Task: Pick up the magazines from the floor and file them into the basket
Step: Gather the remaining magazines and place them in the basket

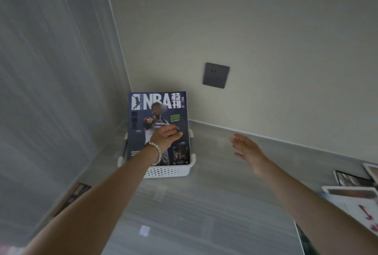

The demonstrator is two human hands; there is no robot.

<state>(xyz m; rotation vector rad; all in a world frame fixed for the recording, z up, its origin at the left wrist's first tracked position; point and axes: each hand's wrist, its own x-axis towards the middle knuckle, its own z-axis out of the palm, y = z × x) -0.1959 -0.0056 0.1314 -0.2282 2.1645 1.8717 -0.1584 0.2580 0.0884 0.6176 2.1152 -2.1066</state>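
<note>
A dark blue NBA magazine (158,111) stands upright in a white perforated basket (167,172) on the floor by the room's corner. My left hand (166,135), with a bead bracelet on the wrist, lies against the magazine's cover with fingers loosely bent; I cannot see them wrapped around it. My right hand (246,150) hovers open, fingers spread, to the right of the basket and apart from it. More magazines (353,197) lie on the floor at the right edge. Another magazine (72,198) lies near the curtain at the left.
A sheer curtain (51,91) hangs along the left side. The wall behind the basket carries a dark socket plate (216,75). Grey floor (204,214) spreads between the basket and me.
</note>
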